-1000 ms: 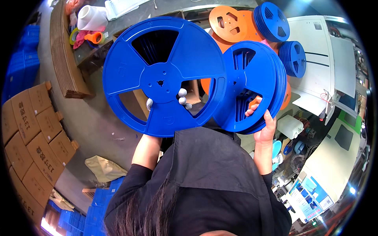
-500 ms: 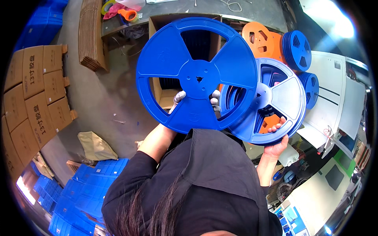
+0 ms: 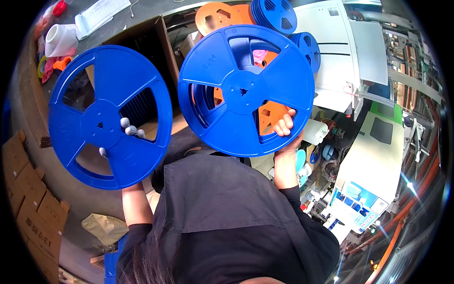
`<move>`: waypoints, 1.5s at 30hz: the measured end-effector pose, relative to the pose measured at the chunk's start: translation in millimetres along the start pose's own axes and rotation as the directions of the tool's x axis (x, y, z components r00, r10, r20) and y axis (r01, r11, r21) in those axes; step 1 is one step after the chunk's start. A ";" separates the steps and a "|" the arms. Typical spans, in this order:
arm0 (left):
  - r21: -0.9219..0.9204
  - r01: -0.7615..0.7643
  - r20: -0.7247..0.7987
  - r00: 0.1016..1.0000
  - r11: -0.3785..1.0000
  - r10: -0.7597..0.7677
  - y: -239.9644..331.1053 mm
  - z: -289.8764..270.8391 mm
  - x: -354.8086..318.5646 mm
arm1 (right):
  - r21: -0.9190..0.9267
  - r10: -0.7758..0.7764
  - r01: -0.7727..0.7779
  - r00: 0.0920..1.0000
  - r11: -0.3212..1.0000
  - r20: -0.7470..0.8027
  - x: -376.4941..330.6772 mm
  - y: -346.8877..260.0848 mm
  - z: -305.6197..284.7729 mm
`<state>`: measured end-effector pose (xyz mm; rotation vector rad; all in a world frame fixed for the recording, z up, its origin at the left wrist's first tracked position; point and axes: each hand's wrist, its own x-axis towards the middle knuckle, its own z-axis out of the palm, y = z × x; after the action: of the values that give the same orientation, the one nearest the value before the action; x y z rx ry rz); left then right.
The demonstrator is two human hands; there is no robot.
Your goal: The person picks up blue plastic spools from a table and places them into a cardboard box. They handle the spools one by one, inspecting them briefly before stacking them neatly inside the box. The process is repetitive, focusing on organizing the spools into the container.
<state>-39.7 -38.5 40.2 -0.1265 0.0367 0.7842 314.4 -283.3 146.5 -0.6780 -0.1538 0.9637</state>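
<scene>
A large blue plastic reel (image 3: 92,135) with three wide spokes is gripped in my left hand (image 3: 131,129). Pale finger covers show through two of its openings; the palm is hidden behind the reel. To its right, several similar blue reels (image 3: 276,87) are stacked together, their thin rims visible through the openings. My right hand (image 3: 286,125) is closed around the lower right rim of this stack, bare fingers curling through an opening. The two sets of reels are apart.
Behind the left reel stands an open cardboard box (image 3: 163,40) with dark reels inside. Orange reels (image 3: 215,16) and further blue reels (image 3: 274,16) lie at the back. A white cabinet (image 3: 326,52) is on the right, stacked cartons (image 3: 35,213) on the left.
My left hand has moved its reel left, away from the reels in my right hand. The right-hand stack now faces up more squarely. The view has turned toward the right.
</scene>
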 end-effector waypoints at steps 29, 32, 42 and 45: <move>0.769 0.256 -0.335 0.942 0.586 0.029 -63.5 40.9 63.6 | -0.244 -0.051 -0.002 0.976 0.970 -0.213 -10.5 23.7 45.3; 0.577 0.473 -0.393 0.875 0.666 -0.281 -103.6 31.1 79.9 | -0.450 0.039 -0.105 0.987 0.887 -0.153 -3.9 59.6 91.2; 0.380 0.479 -0.228 0.877 0.791 -0.422 -99.5 33.7 71.3 | -0.650 -0.052 -0.003 0.996 0.760 -0.066 -14.6 41.4 81.9; 0.045 0.449 -0.097 0.891 0.892 -0.443 -94.1 17.2 57.3 | -0.658 -0.144 -0.036 0.965 0.752 -0.218 -26.2 26.6 54.9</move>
<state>67.1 -62.0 62.1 -0.0992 0.1096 0.3141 258.0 -268.6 178.3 -1.4446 -0.2899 0.7416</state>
